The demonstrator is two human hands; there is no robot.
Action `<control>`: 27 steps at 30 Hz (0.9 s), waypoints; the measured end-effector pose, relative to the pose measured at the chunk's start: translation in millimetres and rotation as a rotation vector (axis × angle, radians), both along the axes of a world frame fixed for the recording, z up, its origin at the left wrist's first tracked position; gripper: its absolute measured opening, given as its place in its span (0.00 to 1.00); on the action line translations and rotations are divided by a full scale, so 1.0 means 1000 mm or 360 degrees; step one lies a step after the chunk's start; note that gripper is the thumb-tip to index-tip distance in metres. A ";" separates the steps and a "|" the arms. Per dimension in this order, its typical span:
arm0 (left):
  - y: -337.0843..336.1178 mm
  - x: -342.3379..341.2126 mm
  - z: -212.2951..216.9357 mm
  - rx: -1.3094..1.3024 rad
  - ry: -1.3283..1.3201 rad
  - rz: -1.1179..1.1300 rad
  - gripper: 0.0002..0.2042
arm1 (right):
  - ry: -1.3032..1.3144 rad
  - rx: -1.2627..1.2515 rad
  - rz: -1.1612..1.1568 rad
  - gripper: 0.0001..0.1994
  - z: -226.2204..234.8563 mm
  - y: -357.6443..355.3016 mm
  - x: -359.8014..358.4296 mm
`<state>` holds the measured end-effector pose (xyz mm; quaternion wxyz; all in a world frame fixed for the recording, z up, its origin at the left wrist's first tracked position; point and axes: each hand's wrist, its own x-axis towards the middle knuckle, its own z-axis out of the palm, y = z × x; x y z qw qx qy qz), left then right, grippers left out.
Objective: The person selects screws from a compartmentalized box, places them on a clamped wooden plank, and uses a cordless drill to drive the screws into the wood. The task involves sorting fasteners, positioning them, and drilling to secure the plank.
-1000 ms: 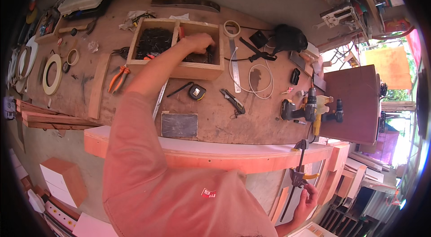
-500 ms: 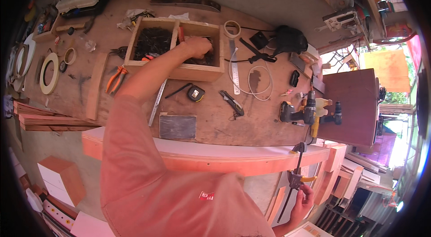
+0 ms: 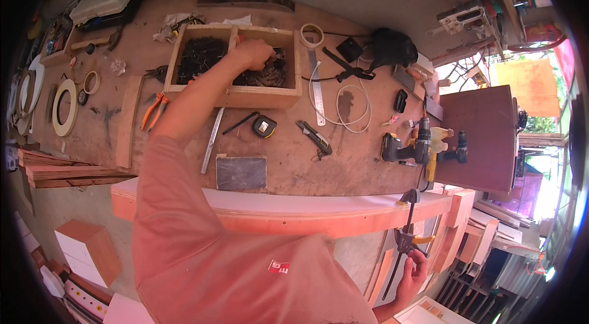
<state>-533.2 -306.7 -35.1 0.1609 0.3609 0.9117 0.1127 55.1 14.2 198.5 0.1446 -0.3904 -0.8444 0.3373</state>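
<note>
My left hand reaches over the wooden box, into its right compartment. Its fingers curl down among small dark pieces, probably screws; the fingertips are hidden, so I cannot make out what they hold. The left compartment is heaped with black screw-like pieces. At the lower right my right hand is loosely curled, with fingers apart, beside a black bar clamp with a yellow lever. Whether a fingertip touches the clamp is unclear. The clamp sits at the right end of a long white-topped board along the bench front.
On the bench lie a tape measure, a utility knife, a steel ruler, orange-handled pliers and a dark square plate. Drills stand at the right, tape rolls at the left.
My left hand has shifted left and slightly up within the box's right compartment, uncovering more of the dark pieces. The view has shifted slightly. My right hand stays beside the clamp.
</note>
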 end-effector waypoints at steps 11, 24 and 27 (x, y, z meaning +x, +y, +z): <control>0.026 0.018 -0.002 -0.0212 -0.0049 -0.0118 0.21 | -0.0014 -0.0016 0.0103 0.12 -0.003 0.005 -0.010; 0.030 0.015 0.006 -0.0087 -0.0177 0.0280 0.18 | -0.0054 -0.0071 0.0065 0.11 -0.012 0.010 -0.019; 0.047 0.018 -0.005 -0.0142 -0.0252 0.0361 0.17 | -0.0033 -0.0085 0.0096 0.12 -0.015 0.014 -0.022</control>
